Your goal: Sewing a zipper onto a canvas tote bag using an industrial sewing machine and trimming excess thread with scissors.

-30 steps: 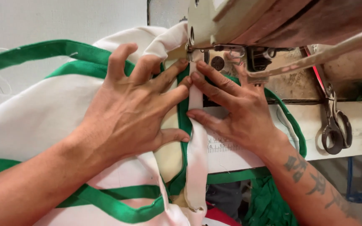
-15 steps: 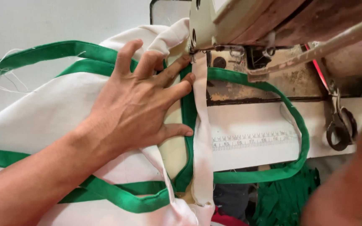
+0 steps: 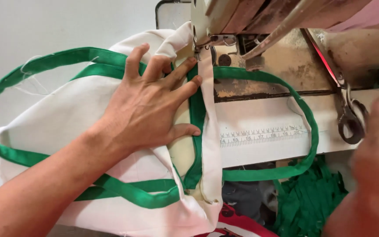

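Observation:
My left hand lies flat with spread fingers on a cream cloth bag trimmed with green binding. Its fingertips press the cloth beside the seam that runs under the sewing machine's presser foot. A green handle loop curves out to the right over the machine bed. My right hand is blurred at the right edge, off the cloth, near the scissors; nothing shows in it.
The worn sewing machine head fills the top right. A printed ruler strip runs along the white machine bed. Green cloth scraps are heaped below the table edge, and a white wall lies to the left.
My right hand has left the seam by the presser foot and drawn back to the right edge. My left hand stays pressed on the bag, and the green loop now lies uncovered.

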